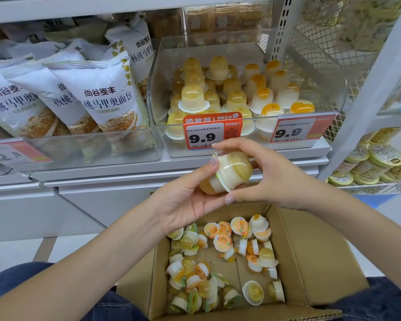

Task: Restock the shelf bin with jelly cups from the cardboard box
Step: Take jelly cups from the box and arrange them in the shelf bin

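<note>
Head view, item 1: I see open air btwn the cardboard box [315, 251] rim below and the shelf bin [329, 93] front lip above, hands working in that gap. L hand [183, 198] and R hand [269, 179] both grip a pair of stacked jelly cups [227, 173], lying sideways, fingers curled round them. Bin approx. half full of upright cups; box floor holds loose cups, jumbled.

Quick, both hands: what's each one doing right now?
Left hand: holding the jelly cups from below.
Right hand: fingers curled over the same jelly cups.
</note>
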{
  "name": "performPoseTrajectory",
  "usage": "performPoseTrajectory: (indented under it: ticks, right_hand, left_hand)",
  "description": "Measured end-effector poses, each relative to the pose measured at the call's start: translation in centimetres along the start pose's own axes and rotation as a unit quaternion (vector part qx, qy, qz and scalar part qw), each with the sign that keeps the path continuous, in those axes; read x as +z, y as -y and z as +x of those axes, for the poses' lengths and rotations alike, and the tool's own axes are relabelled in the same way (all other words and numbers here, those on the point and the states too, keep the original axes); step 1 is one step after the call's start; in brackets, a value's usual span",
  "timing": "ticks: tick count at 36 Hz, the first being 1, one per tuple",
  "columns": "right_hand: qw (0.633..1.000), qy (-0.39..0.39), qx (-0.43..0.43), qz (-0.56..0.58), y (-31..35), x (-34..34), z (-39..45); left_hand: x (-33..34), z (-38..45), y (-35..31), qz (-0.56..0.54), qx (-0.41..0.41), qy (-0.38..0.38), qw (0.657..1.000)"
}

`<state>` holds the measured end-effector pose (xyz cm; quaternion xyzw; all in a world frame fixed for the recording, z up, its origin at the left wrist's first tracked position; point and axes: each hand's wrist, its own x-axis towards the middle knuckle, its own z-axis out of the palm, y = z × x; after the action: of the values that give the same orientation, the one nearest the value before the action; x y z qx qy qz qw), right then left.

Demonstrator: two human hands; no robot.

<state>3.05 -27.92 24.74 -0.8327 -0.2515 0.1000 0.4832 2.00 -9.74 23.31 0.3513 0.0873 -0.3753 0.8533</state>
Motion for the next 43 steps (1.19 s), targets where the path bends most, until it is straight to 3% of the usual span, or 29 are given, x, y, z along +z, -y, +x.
performPoseTrajectory:
  ticks: [5,10,14,16,19,22,25,29,35,43]
  right_hand:
    - [0.999,-0.024,-0.012,-0.022,-0.4,0.1,0.1]
    - [0.999,-0.049,-0.014,-0.018,-0.5,-0.1,0.1]
    - [0.994,-0.105,-0.006,0.005,0.0,-1.2,0.2]
    - [0.99,-0.142,0.003,0.016,0.2,-2.2,0.2]
    - [0.975,-0.22,0.029,0.031,0.5,-4.3,0.6]
    - [0.962,-0.269,0.052,0.018,0.9,-6.4,2.1]
    - [0.956,-0.28,0.073,-0.046,0.9,-8.6,5.1]
    - [0.95,-0.231,0.117,-0.175,0.6,-10.9,10.7]
    - [0.913,-0.068,0.198,-0.349,-0.2,-12.3,18.4]
    - [0.876,0.061,0.245,-0.411,-2.1,-12.4,21.8]
  left_hand:
    - [0.0,0.2,-0.4,0.042,-0.008,-0.012,0.999]
    - [-0.3,0.4,-1.1,0.052,-0.004,0.037,0.998]
    - [0.1,0.2,-2.2,0.237,0.04,-0.007,0.971]
    - [-0.1,0.1,-2.9,0.388,0.115,-0.078,0.911]
    - [-1.0,0.3,-3.7,0.573,0.25,-0.177,0.76]
    - [-1.7,0.9,-4.4,0.62,0.312,-0.211,0.688]
    - [-2.0,1.2,-5.2,0.677,0.313,-0.206,0.633]
    - [-2.3,1.4,-5.6,0.697,0.301,-0.198,0.62]
    - [-2.7,1.7,-6.1,0.701,0.31,-0.191,0.614]
    - [-2.6,1.8,-5.7,0.707,0.311,-0.199,0.603]
